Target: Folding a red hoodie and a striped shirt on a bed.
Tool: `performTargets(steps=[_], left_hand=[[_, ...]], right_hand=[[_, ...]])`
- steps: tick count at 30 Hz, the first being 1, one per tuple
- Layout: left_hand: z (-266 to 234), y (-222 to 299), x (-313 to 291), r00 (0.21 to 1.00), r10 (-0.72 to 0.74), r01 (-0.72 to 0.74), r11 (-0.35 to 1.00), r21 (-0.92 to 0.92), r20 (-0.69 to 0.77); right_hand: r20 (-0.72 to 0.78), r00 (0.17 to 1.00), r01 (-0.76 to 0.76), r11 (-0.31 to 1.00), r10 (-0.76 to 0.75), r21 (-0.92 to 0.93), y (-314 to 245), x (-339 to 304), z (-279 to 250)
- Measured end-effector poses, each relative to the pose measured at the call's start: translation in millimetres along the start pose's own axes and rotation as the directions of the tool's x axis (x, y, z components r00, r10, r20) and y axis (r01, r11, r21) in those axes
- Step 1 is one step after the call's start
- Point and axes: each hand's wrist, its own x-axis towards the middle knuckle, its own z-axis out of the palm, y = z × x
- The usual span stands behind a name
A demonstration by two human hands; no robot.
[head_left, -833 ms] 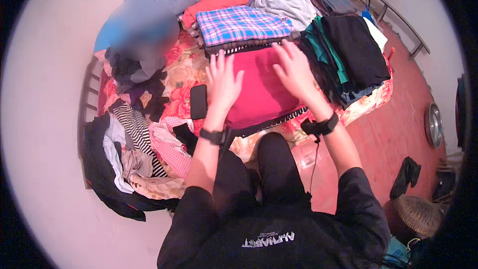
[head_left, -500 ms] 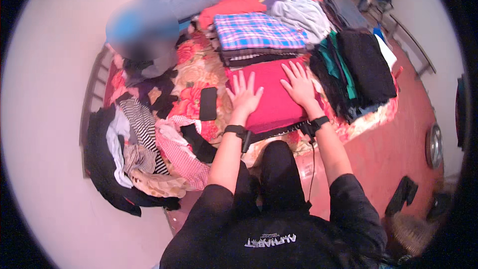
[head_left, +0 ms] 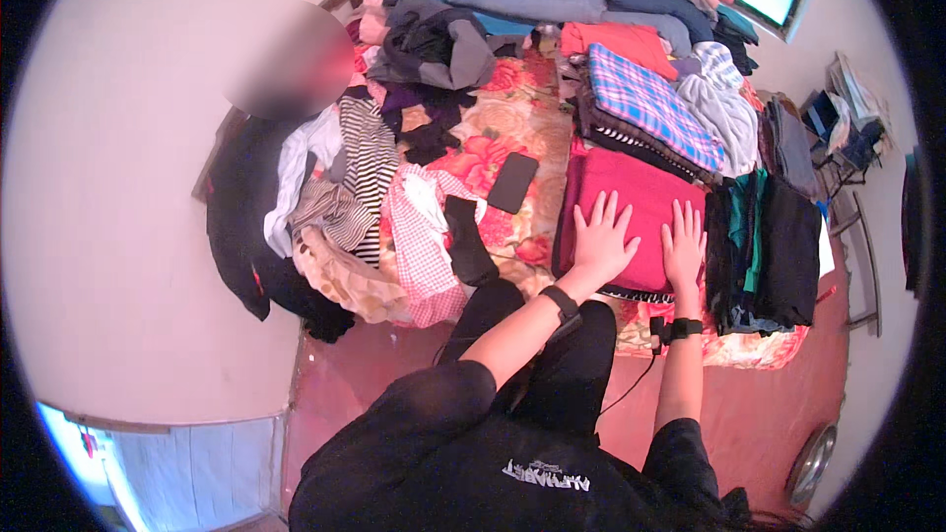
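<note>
So, left hand (head_left: 604,244): open, fingers spread, palm down on the red folded cloth (head_left: 641,177); grips nothing.
Right hand (head_left: 684,248): also flat and open, on the cloth's right side. Splay likely spreads pressure so the top layer lies smooth.
Red cloth position: near edge of the floral bedcover (head_left: 532,108), in front of the knees; easy reach, I'd guess.
Plaid cloth (head_left: 655,103): tops the folded stack just beyond; flat folds presumably help it pile steadily.
Dark stack (head_left: 788,246): right of the red cloth, green layer showing; close by, perhaps to save space.
Phone (head_left: 513,183): flat on bedcover, left of the red cloth, apart; probably parked off the fabric.
Checked garment (head_left: 424,236): loose at left, unfolded; looks sorted away from the folded piles.
</note>
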Motion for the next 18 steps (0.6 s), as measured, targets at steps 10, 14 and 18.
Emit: performTargets(steps=[10,14,18], left_hand=[[-88.9,-95.6,-104.9,0.922,0.268,-0.068,0.825,-0.562,0.28],[-104.6,-228.6,-169.1,0.984,0.14,-0.096,0.937,-0.336,0.109],[-138.0,-357.3,-183.0,0.96,-0.264,0.258,0.963,-0.078,-0.089]], right_hand=[[-0.159,0.982,0.003,0.845,0.098,0.535,-40.8,-116.2,-70.0],[0.192,0.969,-0.226,0.865,0.154,0.449,-62.6,-229.7,-19.9],[0.33,0.913,-0.378,0.8,0.239,0.467,-111.4,-258.8,-25.5]])
